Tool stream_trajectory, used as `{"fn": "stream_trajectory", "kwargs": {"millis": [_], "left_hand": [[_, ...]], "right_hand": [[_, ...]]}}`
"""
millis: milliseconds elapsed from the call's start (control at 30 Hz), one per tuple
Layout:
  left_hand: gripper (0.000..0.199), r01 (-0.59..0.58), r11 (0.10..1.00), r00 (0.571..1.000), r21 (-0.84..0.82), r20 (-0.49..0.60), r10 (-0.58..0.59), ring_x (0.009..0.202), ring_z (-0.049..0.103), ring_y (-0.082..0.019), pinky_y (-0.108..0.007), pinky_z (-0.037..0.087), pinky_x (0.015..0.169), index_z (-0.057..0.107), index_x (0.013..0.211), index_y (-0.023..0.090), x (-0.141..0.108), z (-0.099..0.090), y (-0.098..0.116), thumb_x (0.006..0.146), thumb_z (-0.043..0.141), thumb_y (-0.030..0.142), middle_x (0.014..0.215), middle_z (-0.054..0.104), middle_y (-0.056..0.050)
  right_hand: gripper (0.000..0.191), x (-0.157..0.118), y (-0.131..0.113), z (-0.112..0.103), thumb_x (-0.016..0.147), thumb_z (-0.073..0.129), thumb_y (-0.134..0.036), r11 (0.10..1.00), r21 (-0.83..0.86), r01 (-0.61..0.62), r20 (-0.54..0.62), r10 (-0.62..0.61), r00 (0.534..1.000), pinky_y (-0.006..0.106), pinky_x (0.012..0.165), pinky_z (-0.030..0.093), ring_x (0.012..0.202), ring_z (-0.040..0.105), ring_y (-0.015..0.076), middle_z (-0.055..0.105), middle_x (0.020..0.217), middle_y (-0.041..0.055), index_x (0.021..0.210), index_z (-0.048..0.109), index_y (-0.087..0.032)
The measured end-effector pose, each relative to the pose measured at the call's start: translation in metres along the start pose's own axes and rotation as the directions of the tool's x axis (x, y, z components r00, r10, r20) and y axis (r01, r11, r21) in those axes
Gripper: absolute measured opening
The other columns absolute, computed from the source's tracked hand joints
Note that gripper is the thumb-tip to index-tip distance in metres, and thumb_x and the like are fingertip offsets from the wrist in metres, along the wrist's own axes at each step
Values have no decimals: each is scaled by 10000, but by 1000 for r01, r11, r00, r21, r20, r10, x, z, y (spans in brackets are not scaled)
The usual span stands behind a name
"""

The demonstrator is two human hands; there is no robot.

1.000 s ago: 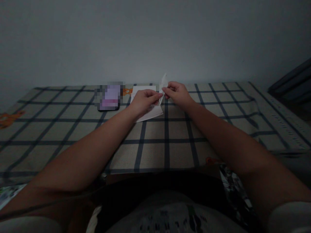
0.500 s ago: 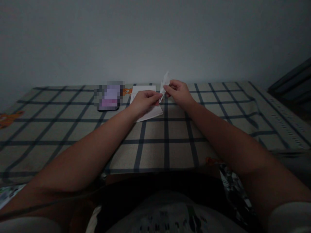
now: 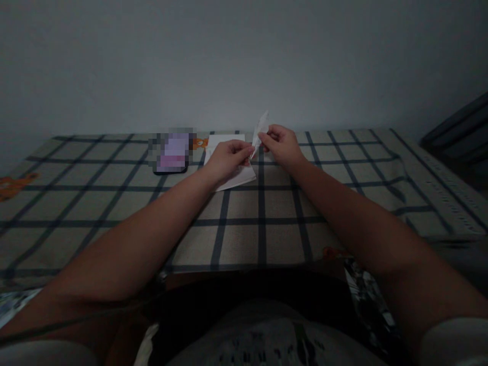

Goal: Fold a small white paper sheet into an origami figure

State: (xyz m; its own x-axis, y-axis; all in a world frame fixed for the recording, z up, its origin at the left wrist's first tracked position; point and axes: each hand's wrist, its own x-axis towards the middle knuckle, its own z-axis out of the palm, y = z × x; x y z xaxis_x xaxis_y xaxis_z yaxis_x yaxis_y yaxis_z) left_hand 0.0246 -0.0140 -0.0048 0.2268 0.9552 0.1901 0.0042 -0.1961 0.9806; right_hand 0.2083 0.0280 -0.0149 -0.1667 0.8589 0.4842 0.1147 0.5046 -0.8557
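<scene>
A small white piece of paper [image 3: 261, 129] stands tilted between my two hands. My left hand [image 3: 229, 158] pinches its lower left end between thumb and fingers. The fingertips of my right hand [image 3: 280, 145] are closed on its right side. Under and around my left hand, white sheets [image 3: 238, 178] lie on the checked tablecloth [image 3: 244, 239]; my left hand covers their middle part. Whether the raised piece is joined to those sheets cannot be made out.
A phone [image 3: 173, 152], partly blurred out, lies left of the white sheets. Behind the table rises a plain wall [image 3: 244, 66]. A dark striped object [image 3: 457, 124] stands at the far right.
The raised paper has tilted slightly to the right at its top, and my right hand has shifted a little to the right. My left hand has barely moved.
</scene>
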Motion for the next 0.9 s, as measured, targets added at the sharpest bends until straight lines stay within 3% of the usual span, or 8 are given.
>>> {"fn": "stream_trajectory", "kwargs": {"millis": [233, 600, 900], "left_hand": [[226, 65, 993, 998, -100, 20, -63, 604, 583, -91, -222, 440, 578, 746, 800, 152, -1, 1, -4, 733, 851, 340, 738, 713, -35], [397, -61, 992, 997, 108, 46, 57, 552, 521, -103, -237, 385, 517, 717, 759, 167, 0, -4, -4, 775, 820, 550, 670, 670, -32], [409, -50, 986, 999, 160, 13, 49, 593, 569, -120, -247, 406, 551, 795, 816, 157, -2, -2, -9, 768, 804, 563, 739, 744, -67]], "right_hand": [[327, -1, -2, -1, 924, 703, -467, 1000, -20, 7, -36, -8, 999, 230, 562, 424, 598, 520, 98, 556, 682, -31, 786, 537, -220], [301, 0, -4, 0, 932, 696, -413, 1000, -21, 8, -65, -10, 998, 227, 562, 430, 598, 522, 99, 549, 676, -33, 777, 526, -218], [267, 2, 1, -5, 961, 666, -380, 998, -49, 32, -41, -34, 999, 241, 582, 452, 612, 544, 111, 539, 685, -31, 799, 522, -225]]}}
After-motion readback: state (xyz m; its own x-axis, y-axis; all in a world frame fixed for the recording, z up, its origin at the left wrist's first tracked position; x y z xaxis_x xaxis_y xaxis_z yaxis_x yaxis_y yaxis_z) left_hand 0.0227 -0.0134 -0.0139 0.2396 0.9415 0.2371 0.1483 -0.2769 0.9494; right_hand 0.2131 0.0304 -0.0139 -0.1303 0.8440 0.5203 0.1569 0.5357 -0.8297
